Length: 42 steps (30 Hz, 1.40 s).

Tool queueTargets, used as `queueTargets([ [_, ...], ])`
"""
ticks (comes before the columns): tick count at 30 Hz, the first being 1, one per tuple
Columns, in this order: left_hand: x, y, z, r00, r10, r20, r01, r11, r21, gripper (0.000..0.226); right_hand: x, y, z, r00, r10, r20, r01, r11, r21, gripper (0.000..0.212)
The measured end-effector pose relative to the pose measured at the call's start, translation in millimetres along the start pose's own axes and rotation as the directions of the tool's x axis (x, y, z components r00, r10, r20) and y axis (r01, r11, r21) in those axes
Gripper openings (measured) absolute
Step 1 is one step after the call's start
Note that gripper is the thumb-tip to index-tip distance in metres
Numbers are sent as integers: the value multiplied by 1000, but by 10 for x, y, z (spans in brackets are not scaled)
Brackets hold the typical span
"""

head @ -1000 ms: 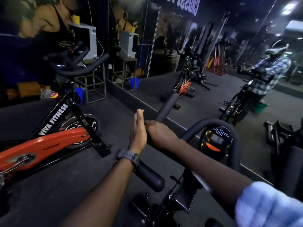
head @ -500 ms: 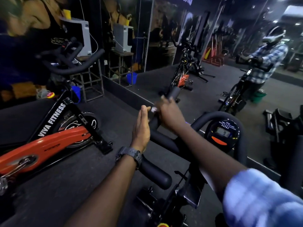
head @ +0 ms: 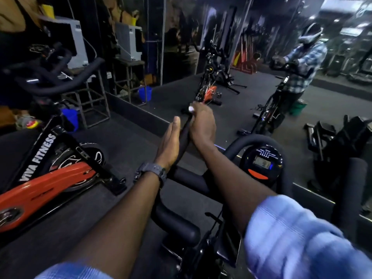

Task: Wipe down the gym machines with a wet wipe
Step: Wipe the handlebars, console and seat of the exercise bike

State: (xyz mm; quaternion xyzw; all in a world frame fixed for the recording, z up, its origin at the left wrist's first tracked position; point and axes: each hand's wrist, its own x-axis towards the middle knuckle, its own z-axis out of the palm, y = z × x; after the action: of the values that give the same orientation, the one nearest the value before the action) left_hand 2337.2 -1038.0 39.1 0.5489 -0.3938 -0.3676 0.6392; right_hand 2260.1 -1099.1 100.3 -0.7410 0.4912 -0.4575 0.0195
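Note:
I stand over a black exercise bike whose padded handlebar (head: 182, 177) crosses the lower middle of the view. One handlebar prong (head: 184, 135) runs forward between my hands. My right hand (head: 202, 124) curls round the far end of that prong, and a bit of white wet wipe (head: 190, 108) shows at its fingertips. My left hand (head: 170, 140) lies flat with straight fingers against the prong's left side. A round console (head: 261, 164) sits inside the handlebar loop to the right.
An orange and black spin bike (head: 43, 182) marked VIVA FITNESS stands close on the left. A wall mirror (head: 241, 57) ahead reflects the bikes and a person in a plaid shirt. A blue bucket (head: 70, 117) and metal stand (head: 94, 101) are at the back left.
My right hand has slid forward along the prong from near my left hand to its far end, and the white wipe now shows. My left hand has stayed flat against the prong.

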Motion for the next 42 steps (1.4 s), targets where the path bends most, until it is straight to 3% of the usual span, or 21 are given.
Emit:
queueTargets([
  [1, -15, 0, 4, 1000, 1, -13, -1, 1000, -1, 105, 113, 10, -22, 976, 216, -36, -210, 971, 118, 25],
  [2, -41, -2, -2, 1000, 13, -16, -13, 1000, -4, 99, 206, 69, 11, 904, 426, -41, -407, 884, 229, 25],
  [4, -54, -13, -36, 1000, 22, -8, -22, 1000, 0, 83, 280, 179, 126, 700, 705, 116, -665, 583, 467, 21],
  [5, -74, 19, -43, 999, 36, 0, -36, 999, 9, 81, 245, 175, 196, 609, 749, 259, -721, 387, 575, 20],
  [7, -86, 37, -49, 996, 80, 25, -81, 996, 47, 89, 8, 110, 355, 459, 719, 523, -773, 32, 634, 26],
  [9, -123, 73, -44, 993, 120, 15, -121, 991, 50, 98, -307, -2, 362, 338, 678, 653, -788, -176, 591, 33],
  [11, -136, 100, -51, 991, 133, -35, -131, 991, 32, 105, -502, 9, 308, 279, 633, 723, -799, -265, 540, 35],
  [14, -145, 108, -60, 990, 139, -29, -138, 989, 51, 93, -271, 139, 322, 248, 577, 779, -827, -292, 480, 29],
  [15, -161, 112, -49, 990, 141, -16, -139, 988, 66, 87, -81, 224, 375, 245, 613, 751, -834, -261, 485, 29],
  [18, -191, 120, -52, 989, 149, -1, -148, 984, 95, 83, 380, 259, 360, 443, 716, 539, -782, 15, 623, 31],
  [21, -191, 132, -51, 987, 160, 3, -159, 983, 96, 90, 164, 100, 68, 557, 643, 526, -773, 169, 612, 24],
  [24, -191, 141, -69, 987, 159, 7, -159, 983, 89, 101, -212, 77, -23, 479, 537, 694, -874, 223, 431, 23],
  [27, -196, 143, -71, 989, 149, 12, -149, 984, 92, 97, -383, 20, -198, 389, 447, 805, -914, 293, 280, 23],
  [29, -199, 147, -73, 988, 155, 16, -156, 982, 105, 96, -350, 19, -274, 398, 432, 809, -885, 412, 216, 20],
  [31, -210, 148, -77, 989, 148, 9, -148, 982, 118, 93, -203, 40, -260, 505, 460, 730, -764, 631, 131, 17],
  [33, -225, 156, -75, 989, 145, 0, -144, 982, 122, 90, 2, 56, -275, 668, 516, 536, -624, 781, 26, 20],
  [35, -231, 155, -68, 989, 147, -3, -146, 982, 118, 86, 133, 94, -298, 756, 527, 388, -579, 815, 22, 29],
  [38, -219, 148, -65, 991, 131, -3, -130, 987, 91, 87, 85, 122, -286, 831, 503, 236, -519, 855, 5, 26],
  [40, -202, 137, -77, 995, 104, -8, -104, 993, 48, 92, -126, 109, -259, 890, 397, 225, -394, 917, -58, 21],
  [42, -186, 150, -73, 998, 63, -12, -64, 998, -10, 92, -355, 77, -213, 919, 234, 316, -207, 971, -118, 20],
])
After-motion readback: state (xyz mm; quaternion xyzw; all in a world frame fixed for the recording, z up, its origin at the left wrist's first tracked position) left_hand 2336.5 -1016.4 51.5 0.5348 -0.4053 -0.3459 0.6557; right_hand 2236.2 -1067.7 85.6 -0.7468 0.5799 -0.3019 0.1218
